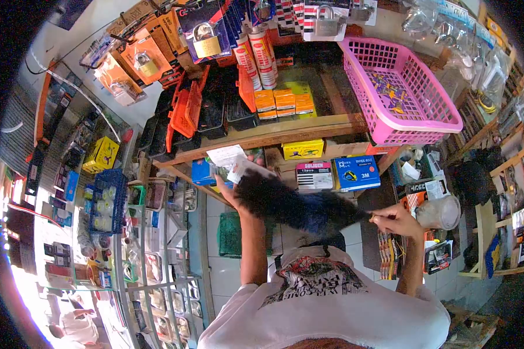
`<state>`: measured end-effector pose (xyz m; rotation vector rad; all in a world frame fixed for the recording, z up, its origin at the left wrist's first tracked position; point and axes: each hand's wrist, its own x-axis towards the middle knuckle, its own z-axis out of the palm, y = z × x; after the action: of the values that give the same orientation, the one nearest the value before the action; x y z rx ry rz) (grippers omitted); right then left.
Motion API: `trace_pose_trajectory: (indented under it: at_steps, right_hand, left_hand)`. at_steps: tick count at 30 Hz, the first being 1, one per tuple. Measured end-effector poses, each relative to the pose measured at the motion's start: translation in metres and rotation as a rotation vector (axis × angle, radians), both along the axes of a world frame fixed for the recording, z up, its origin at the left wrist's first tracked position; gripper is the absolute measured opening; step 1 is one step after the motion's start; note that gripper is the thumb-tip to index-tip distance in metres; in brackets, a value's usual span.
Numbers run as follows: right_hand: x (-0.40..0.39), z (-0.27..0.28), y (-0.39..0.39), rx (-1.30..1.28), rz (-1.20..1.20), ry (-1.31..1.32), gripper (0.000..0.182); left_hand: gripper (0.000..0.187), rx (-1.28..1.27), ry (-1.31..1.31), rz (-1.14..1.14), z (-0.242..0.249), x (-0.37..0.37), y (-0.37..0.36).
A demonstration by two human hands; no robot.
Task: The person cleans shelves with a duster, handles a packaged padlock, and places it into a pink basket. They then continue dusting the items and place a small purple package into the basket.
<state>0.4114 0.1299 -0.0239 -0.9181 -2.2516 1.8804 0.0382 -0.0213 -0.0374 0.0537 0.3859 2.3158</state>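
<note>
My right hand (397,222) is closed around the thin handle end of a black feather duster (300,203). The duster stretches leftward across my front, and its fluffy head touches or covers part of a white packet (241,167). My left hand (226,187) grips that packet from below, its fingertips showing behind it; the feathers hide some of it. Just left of this hand is a blue box (202,173). Beyond the duster, a pink-and-white box (314,175) and a blue 3M box (358,173) sit on the lower shelf.
A pink basket (431,125) with small colourful pieces stands on the wooden-edged counter (273,135). Orange bins (186,110) and small orange boxes (285,103) are beside it. Padlocks (205,39) hang above. Glass shelves (157,250) line the left. Another person (78,326) is at lower left.
</note>
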Motion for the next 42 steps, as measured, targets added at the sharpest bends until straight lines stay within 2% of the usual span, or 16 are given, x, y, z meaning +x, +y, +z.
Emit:
trace_pose_trajectory:
  at_steps: [3, 7, 10, 11, 14, 15, 18, 20, 22, 26, 28, 31, 33, 36, 39, 42]
  right_hand:
    - [-0.004, -0.006, 0.002, -0.052, 0.029, -0.018, 0.028]
    - [-0.012, -0.021, 0.005, -0.013, 0.076, -0.001, 0.029]
    - [-0.024, -0.017, 0.000, -0.085, 0.113, -0.023, 0.030]
    - [-0.027, -0.014, -0.002, -0.062, 0.088, -0.012, 0.030]
    - [-0.037, -0.011, 0.000, -0.021, 0.055, -0.015, 0.031]
    - [-0.039, -0.012, 0.001, -0.030, 0.072, -0.045, 0.031]
    - [-0.046, -0.019, 0.003, 0.002, 0.107, 0.019, 0.031]
    - [-0.054, -0.020, 0.003, 0.029, 0.100, 0.076, 0.031]
    - [-0.060, -0.020, 0.001, 0.034, 0.074, 0.089, 0.031]
    - [-0.069, -0.014, 0.000, -0.009, 0.100, 0.044, 0.032]
    - [-0.078, -0.012, -0.008, 0.010, -0.013, 0.102, 0.033]
    - [-0.083, -0.015, -0.008, -0.047, 0.178, 0.080, 0.033]
    - [-0.090, -0.015, -0.014, -0.006, 0.074, 0.138, 0.032]
    - [-0.095, -0.021, -0.017, 0.020, 0.095, 0.162, 0.032]
    - [-0.100, -0.022, -0.019, 0.071, 0.092, 0.222, 0.031]
    - [-0.105, -0.020, -0.025, 0.025, 0.013, 0.230, 0.030]
  left_hand:
    - [0.078, -0.189, 0.038, 0.162, -0.003, -0.007, 0.007]
    - [0.080, 0.063, 0.113, -0.041, -0.010, -0.003, 0.003]
    - [0.081, -0.307, 0.191, 0.277, 0.011, 0.004, 0.011]
    - [0.078, -0.080, 0.190, 0.094, -0.017, -0.011, 0.004]
    - [0.075, -0.120, -0.021, 0.169, 0.007, 0.003, 0.007]
    - [0.074, -0.344, -0.075, 0.245, 0.037, 0.019, 0.006]
    - [0.074, 0.043, 0.206, 0.087, -0.005, -0.004, 0.006]
    - [0.073, 0.290, 0.009, -0.017, -0.008, -0.002, 0.005]
    - [0.073, -0.195, -0.055, 0.120, 0.041, 0.024, 0.003]
    - [0.076, -0.089, 0.164, 0.279, 0.004, 0.010, 0.012]
    - [0.072, -0.062, 0.015, 0.047, 0.018, 0.013, 0.004]
    - [0.073, -0.068, 0.187, 0.131, 0.016, 0.016, 0.007]
    - [0.072, 0.005, 0.225, 0.184, -0.008, 0.006, 0.011]
    - [0.068, -0.167, 0.012, 0.143, -0.006, 0.006, 0.007]
    - [0.078, -0.202, 0.292, 0.205, 0.010, 0.016, 0.007]
    - [0.086, -0.123, 0.050, 0.072, 0.004, 0.006, 0.006]
